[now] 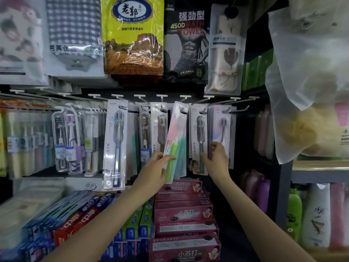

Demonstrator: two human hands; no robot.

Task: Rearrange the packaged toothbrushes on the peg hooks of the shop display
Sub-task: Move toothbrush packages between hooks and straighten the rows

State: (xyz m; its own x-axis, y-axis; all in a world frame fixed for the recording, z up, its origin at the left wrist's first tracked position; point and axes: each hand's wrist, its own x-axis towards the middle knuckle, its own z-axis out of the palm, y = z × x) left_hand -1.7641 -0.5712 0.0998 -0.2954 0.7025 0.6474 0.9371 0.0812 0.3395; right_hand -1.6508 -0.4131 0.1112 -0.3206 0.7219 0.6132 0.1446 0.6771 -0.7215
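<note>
Low in the frame sit pink toothpaste boxes (184, 212). Above them, at centre, my left hand (154, 172) pinches the lower end of a pink-and-green toothbrush pack (176, 137), tilted, its top at a peg hook (184, 110). My right hand (217, 159) grips the purple toothbrush pack (221, 129) hanging just right.

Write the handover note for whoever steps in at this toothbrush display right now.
Left hand: pinches the lower end of the pink-and-green toothbrush pack, which hangs tilted on its peg hook.
Right hand: grips the lower edge of the purple toothbrush pack, hanging on the hook to the right.
Between them, the dark-handled toothbrush pack hangs straight.
Done: cannot tell what has been moved.
Left: straighten or move the tilted pack, then settle the purple one.
</note>
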